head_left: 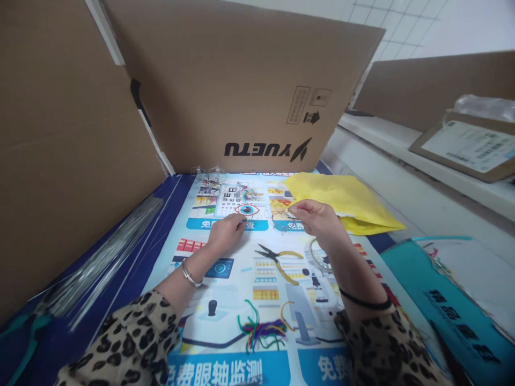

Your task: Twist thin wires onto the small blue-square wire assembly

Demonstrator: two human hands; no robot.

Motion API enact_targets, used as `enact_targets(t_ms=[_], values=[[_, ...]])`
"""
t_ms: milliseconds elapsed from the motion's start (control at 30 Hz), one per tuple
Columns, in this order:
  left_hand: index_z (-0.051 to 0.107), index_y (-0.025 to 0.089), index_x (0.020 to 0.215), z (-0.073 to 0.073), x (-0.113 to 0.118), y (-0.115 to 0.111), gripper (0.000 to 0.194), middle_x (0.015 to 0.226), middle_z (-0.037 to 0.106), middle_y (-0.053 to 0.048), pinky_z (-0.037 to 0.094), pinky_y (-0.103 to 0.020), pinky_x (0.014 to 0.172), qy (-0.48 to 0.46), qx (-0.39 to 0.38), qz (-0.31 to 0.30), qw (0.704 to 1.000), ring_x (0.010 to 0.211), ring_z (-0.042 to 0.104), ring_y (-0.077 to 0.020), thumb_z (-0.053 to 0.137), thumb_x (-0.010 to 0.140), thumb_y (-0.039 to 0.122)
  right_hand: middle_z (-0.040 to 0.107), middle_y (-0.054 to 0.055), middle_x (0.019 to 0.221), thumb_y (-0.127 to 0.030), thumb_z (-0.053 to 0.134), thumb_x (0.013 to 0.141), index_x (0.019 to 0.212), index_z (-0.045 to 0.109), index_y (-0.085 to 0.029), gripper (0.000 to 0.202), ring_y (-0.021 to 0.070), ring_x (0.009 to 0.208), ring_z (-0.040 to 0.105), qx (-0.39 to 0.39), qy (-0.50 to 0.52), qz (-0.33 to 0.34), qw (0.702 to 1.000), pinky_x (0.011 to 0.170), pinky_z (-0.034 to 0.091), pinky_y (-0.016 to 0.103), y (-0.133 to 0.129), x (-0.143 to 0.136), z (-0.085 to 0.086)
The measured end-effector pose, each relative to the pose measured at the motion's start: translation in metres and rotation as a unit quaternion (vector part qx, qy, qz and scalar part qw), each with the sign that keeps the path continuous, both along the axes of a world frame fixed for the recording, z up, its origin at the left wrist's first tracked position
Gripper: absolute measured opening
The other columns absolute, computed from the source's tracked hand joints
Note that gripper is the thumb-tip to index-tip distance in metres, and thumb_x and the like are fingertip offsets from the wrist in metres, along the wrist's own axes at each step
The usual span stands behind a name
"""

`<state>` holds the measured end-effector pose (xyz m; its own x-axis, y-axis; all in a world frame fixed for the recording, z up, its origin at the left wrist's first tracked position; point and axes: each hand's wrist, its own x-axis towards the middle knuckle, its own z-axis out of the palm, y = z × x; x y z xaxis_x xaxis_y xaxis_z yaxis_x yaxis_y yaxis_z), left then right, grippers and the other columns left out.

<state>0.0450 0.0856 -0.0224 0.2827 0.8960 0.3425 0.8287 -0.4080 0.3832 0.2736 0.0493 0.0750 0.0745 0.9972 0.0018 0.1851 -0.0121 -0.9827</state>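
My left hand (226, 234) is closed in a pinch over the printed sheet (237, 292); what its fingertips hold is too small to make out. Fingers of my right hand (317, 219) pinch thin wire (281, 224), which shows faintly beneath them. Beyond the hands lies a small tangle of fine wire and coloured bits (245, 192). Pliers with yellow handles (277, 261) rest on the sheet between my forearms, jaws parted. A coil of wire (317, 256) is partly covered by my right forearm. Nearer to me sits a bundle of coloured threads (265, 331), purple, green and yellow.
Cardboard panels (241, 80) wall off the back and left. Long silvery wires (116, 252) lie at left, near teal-handled scissors (30, 335). A yellow bag (338, 195) and a teal box (450, 305) are on the right. Another wire tangle (211, 176) sits at the back.
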Motion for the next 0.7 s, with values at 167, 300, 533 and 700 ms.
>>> enact_targets(t_ms=[167, 300, 533, 700], values=[[0.064, 0.025, 0.094, 0.002, -0.003, -0.005, 0.017, 0.092, 0.069, -0.001, 0.044, -0.025, 0.067, -0.005, 0.005, -0.012, 1.0, 0.083, 0.063, -0.018, 0.049, 0.085, 0.025, 0.03, -0.01, 0.041, -0.042, 0.071, 0.062, 0.067, 0.061, -0.016, 0.028, 0.0036, 0.039, 0.02, -0.003, -0.003, -0.006, 1.0, 0.038, 0.012, 0.021, 0.0, -0.002, 0.0], [0.064, 0.024, 0.092, 0.004, -0.005, -0.013, 0.017, 0.092, 0.069, -0.001, 0.044, -0.025, 0.067, -0.007, 0.007, -0.009, 1.0, 0.083, 0.063, -0.0179, 0.049, 0.085, 0.026, 0.03, -0.01, 0.041, -0.043, 0.07, 0.062, 0.068, 0.062, -0.016, 0.029, 0.0039, 0.039, 0.02, -0.004, -0.01, 0.004, 1.0, 0.039, 0.014, 0.022, 0.0, -0.006, -0.003], [0.064, 0.024, 0.089, 0.007, -0.014, -0.034, 0.015, 0.09, 0.069, -0.001, 0.043, -0.025, 0.066, 0.003, 0.009, 0.006, 1.0, 0.082, 0.063, -0.0173, 0.05, 0.084, 0.024, 0.032, -0.009, 0.044, -0.042, 0.068, 0.066, 0.069, 0.062, -0.016, 0.026, 0.0036, 0.039, 0.02, -0.007, -0.019, 0.029, 0.999, 0.037, 0.012, 0.022, -0.001, -0.011, -0.009], [0.063, 0.023, 0.089, 0.008, -0.028, -0.057, 0.015, 0.087, 0.069, -0.001, 0.045, -0.024, 0.067, -0.001, 0.023, 0.022, 0.999, 0.081, 0.063, -0.0163, 0.049, 0.084, 0.023, 0.037, -0.008, 0.047, -0.04, 0.066, 0.067, 0.071, 0.063, -0.016, 0.025, 0.0036, 0.039, 0.022, 0.001, -0.039, 0.053, 0.998, 0.037, 0.014, 0.021, -0.003, -0.017, -0.013]])
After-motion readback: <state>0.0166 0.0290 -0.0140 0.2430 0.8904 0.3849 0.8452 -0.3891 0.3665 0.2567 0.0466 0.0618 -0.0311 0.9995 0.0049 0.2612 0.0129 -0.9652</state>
